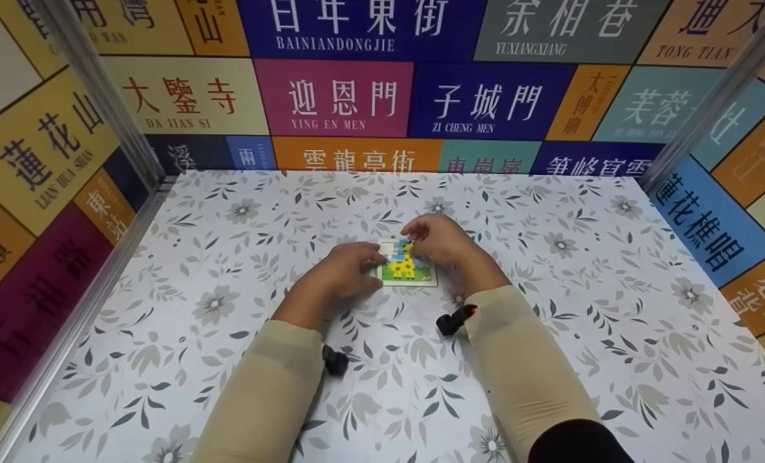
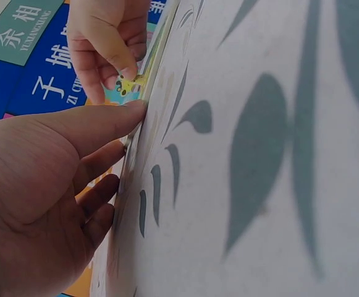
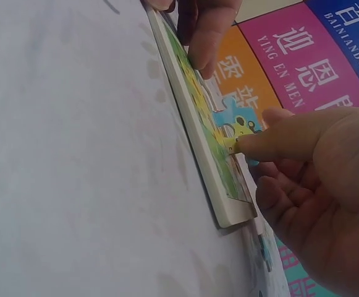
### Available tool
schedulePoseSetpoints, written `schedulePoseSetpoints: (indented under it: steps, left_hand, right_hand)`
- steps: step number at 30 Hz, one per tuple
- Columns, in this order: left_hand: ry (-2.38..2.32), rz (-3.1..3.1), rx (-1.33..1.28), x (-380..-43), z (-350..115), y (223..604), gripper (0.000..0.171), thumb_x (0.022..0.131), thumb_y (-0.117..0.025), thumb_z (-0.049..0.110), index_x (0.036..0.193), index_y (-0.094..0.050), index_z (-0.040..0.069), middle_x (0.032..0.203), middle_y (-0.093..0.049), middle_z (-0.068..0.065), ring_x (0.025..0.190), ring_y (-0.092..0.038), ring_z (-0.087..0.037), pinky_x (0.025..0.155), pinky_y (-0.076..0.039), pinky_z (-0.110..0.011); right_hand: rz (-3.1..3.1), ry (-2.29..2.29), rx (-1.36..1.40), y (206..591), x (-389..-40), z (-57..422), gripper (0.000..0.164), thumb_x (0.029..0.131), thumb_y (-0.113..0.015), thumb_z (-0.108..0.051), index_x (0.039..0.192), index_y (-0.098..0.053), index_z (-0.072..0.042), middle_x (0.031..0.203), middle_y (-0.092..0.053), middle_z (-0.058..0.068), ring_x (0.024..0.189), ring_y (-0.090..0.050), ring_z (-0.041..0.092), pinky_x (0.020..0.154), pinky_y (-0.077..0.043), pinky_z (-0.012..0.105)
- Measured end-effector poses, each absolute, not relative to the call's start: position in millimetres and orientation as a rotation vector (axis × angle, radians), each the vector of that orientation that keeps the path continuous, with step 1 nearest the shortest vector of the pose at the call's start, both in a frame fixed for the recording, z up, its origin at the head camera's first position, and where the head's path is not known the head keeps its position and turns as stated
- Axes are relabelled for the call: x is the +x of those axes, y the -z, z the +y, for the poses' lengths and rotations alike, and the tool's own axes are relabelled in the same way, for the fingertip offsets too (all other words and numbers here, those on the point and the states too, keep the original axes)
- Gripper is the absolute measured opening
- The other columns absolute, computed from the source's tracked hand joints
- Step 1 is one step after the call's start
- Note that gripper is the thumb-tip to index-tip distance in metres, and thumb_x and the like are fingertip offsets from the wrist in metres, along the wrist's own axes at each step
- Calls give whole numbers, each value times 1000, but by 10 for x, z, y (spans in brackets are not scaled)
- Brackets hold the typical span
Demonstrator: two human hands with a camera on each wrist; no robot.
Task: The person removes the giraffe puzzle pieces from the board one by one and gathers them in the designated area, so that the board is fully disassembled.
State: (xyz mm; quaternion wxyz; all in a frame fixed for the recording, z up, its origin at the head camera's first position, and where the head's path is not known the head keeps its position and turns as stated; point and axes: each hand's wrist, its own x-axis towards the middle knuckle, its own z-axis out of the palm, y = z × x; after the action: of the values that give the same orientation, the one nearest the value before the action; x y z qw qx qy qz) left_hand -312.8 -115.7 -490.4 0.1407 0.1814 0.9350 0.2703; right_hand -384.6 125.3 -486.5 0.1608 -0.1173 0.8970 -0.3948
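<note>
A small jigsaw board (image 1: 426, 275) with a yellow giraffe on green grass lies flat on the table. My left hand (image 1: 343, 269) holds its left side, the thumb at the near corner and the fingers farther up. Over the board's upper right part, my right hand (image 1: 440, 239) pinches a jigsaw piece (image 3: 244, 117) between thumb and fingers. Blue with a yellow giraffe head, this piece is tilted up from the board in the right wrist view. The board's pale thick edge (image 3: 207, 176) shows there too. My right fingertips are partly hidden behind the piece.
The table (image 1: 536, 373) has a white cover with grey leaves and flowers. Colourful panels with Chinese lettering (image 1: 334, 99) stand along the back and both sides. Black wrist cameras (image 1: 336, 361) sit on both sleeves. Beyond the board lies a small bluish patch (image 3: 264, 250), unclear in kind.
</note>
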Motion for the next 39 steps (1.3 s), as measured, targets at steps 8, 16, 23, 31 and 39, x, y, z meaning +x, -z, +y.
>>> schedulePoseSetpoints:
  steps: [8,16,23,31,39]
  left_hand:
    - [-755,2691,491,-3130,-1146,4886,46,98,-77,30,142,-69,20,169,-47,-1,162,-34,-29,137,-24,-47]
    - [-733,2696,485,-3132,-1129,4885,46,99,-76,30,143,-68,20,169,-47,-1,162,-35,-29,136,-24,-47]
    - [-771,2696,499,-3112,-1132,4872,45,99,-76,28,143,-68,19,170,-46,-1,164,-32,-29,137,-22,-47]
    - [-827,2688,468,-3088,-1139,4873,46,98,-77,26,143,-69,19,170,-45,1,164,-32,-28,137,-22,-46]
    - [-844,2682,459,-3083,-1143,4883,46,98,-77,26,142,-69,20,171,-45,1,164,-31,-29,137,-22,-46]
  right_hand:
    - [2564,1085,-283,4813,-3818,1272,24,99,-72,-15,119,-79,-26,124,-71,2,118,-63,23,109,-52,45]
    - [2569,1197,-282,4716,-3862,1421,24,109,-63,-28,128,-78,-31,135,-69,1,113,-70,25,99,-57,44]
    - [2583,1220,-230,4673,-3907,1637,34,108,-60,-17,140,-72,-23,146,-65,5,130,-62,26,110,-54,47]
    - [2605,1252,-157,4685,-3955,2008,39,107,-57,-9,144,-67,-14,144,-67,10,124,-65,28,106,-55,44]
    - [2634,1245,-94,4746,-3984,2269,42,105,-57,-4,145,-66,-12,144,-66,15,129,-62,29,112,-53,45]
